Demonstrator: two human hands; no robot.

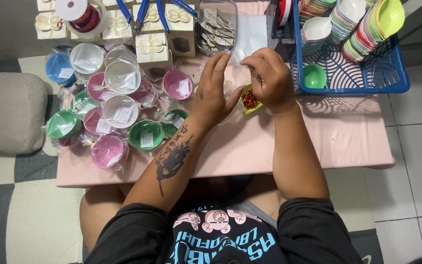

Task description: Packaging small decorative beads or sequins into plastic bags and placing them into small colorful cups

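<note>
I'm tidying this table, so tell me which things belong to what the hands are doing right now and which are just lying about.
In hand:
- left hand and right hand, both on the clear wrap
- small yellow-green bowl with red filling, between them

Lying about:
- wrapped bowls, pink, green, white, blue
- blue basket with stacked bowls
- blue-handled pliers
- clear tub of tags
- cream gift boxes
- ribbon spool
</note>
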